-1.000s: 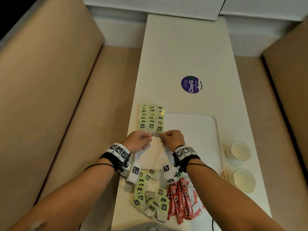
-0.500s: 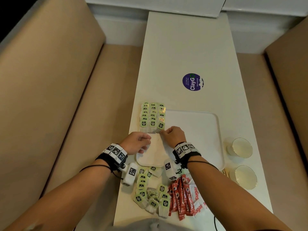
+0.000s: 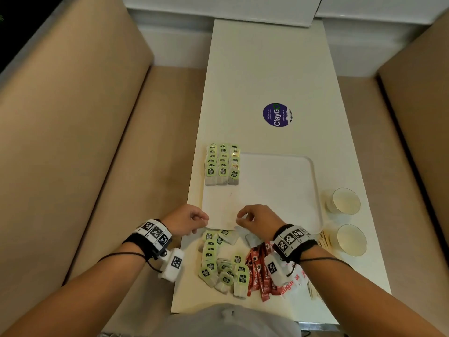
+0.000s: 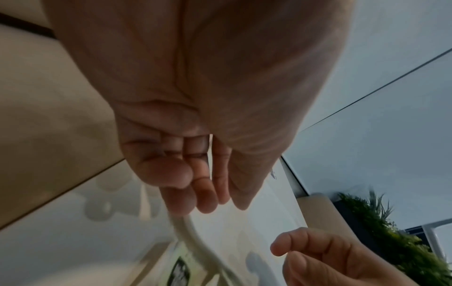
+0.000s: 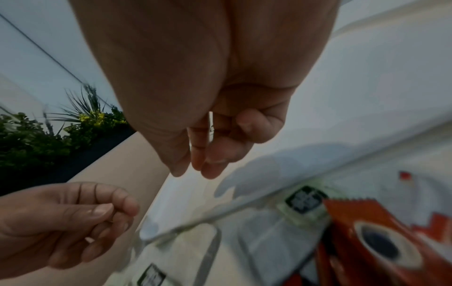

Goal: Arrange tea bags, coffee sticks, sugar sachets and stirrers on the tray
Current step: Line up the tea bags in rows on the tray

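Observation:
A white tray (image 3: 277,193) lies on the table. Three neat columns of green-tagged tea bags (image 3: 222,164) fill its far left corner. Loose tea bags (image 3: 218,261) lie in front of the tray, with red coffee sticks (image 3: 260,273), white sugar sachets (image 3: 295,280) and wooden stirrers (image 3: 324,239) to their right. My left hand (image 3: 202,218) and right hand (image 3: 240,218) hover over the tray's near edge, fingers loosely curled. The wrist views show the left hand (image 4: 208,203) and the right hand (image 5: 195,166) holding nothing.
Two paper cups (image 3: 346,200) (image 3: 351,239) stand right of the tray. A purple round sticker (image 3: 277,115) marks the table further back. Beige bench seats (image 3: 121,166) run along both sides of the narrow table.
Both hands have pulled back from the near end of the tea bag columns to the tray's near edge. The columns stay in place.

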`<action>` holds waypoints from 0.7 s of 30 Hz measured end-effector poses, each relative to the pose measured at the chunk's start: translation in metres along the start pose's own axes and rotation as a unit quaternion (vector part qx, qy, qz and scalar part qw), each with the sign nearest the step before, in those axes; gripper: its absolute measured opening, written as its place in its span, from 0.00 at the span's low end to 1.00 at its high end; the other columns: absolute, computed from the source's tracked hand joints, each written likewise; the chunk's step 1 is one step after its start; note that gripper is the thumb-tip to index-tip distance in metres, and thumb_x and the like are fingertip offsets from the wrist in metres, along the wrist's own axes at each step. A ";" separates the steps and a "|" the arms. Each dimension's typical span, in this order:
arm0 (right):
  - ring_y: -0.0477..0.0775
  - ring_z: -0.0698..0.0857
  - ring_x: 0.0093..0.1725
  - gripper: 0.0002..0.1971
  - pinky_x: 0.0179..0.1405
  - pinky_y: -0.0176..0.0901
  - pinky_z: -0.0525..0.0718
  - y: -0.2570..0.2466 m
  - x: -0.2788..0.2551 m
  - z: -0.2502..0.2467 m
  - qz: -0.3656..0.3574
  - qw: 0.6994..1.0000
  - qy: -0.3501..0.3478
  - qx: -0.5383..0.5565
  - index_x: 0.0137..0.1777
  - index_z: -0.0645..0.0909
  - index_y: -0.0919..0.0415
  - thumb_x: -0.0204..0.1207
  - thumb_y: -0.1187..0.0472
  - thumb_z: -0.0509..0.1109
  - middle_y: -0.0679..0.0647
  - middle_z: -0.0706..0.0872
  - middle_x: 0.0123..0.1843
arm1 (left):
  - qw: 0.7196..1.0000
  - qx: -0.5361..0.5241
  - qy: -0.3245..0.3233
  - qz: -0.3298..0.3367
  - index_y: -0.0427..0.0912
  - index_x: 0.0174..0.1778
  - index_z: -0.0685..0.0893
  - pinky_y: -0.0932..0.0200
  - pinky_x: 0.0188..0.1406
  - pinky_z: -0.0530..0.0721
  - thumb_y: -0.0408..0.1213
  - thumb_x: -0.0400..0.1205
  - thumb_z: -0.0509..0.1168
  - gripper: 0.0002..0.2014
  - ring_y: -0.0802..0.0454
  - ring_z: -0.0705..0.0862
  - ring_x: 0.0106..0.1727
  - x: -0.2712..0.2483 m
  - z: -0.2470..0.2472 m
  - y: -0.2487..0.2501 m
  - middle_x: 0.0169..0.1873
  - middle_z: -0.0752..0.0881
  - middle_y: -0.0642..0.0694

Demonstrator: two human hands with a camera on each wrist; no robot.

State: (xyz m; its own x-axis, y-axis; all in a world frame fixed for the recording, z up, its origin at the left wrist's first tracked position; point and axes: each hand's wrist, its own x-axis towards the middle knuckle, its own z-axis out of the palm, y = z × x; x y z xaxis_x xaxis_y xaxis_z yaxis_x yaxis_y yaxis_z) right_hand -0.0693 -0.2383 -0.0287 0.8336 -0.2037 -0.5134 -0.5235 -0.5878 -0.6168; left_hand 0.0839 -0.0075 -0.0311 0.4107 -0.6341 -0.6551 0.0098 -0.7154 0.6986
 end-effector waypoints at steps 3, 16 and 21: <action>0.47 0.87 0.44 0.13 0.46 0.38 0.84 -0.005 -0.011 0.010 -0.020 0.999 -0.031 -0.010 0.60 0.89 0.50 0.82 0.46 0.72 0.51 0.89 0.47 | 1.000 0.023 -0.016 -0.001 0.45 0.55 0.89 0.57 0.37 0.85 0.39 0.82 0.74 0.07 0.58 0.84 0.33 -0.004 0.006 -0.011 0.40 0.89 0.44; 0.54 0.88 0.45 0.17 0.50 0.52 0.88 -0.025 -0.045 0.037 -0.065 0.987 -0.141 -0.032 0.50 0.91 0.45 0.72 0.34 0.77 0.52 0.91 0.44 | 0.998 0.056 -0.031 0.022 0.42 0.62 0.88 0.52 0.49 0.90 0.41 0.79 0.78 0.16 0.56 0.81 0.37 -0.019 0.036 -0.026 0.32 0.81 0.49; 0.51 0.88 0.48 0.14 0.54 0.50 0.88 -0.023 -0.055 0.044 -0.059 0.987 -0.140 -0.055 0.54 0.91 0.51 0.77 0.43 0.77 0.49 0.90 0.47 | 0.999 0.038 -0.020 0.017 0.44 0.54 0.87 0.52 0.45 0.89 0.37 0.78 0.78 0.10 0.53 0.82 0.37 -0.021 0.042 -0.029 0.34 0.81 0.46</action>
State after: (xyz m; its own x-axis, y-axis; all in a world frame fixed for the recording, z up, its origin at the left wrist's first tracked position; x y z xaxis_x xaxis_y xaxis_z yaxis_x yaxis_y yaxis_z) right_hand -0.1111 -0.1793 -0.0129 0.7990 0.0864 -0.5951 -0.3897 -0.6793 -0.6218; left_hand 0.0369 0.0138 -0.0495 0.3732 -0.6687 -0.6431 -0.0730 -0.7122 0.6982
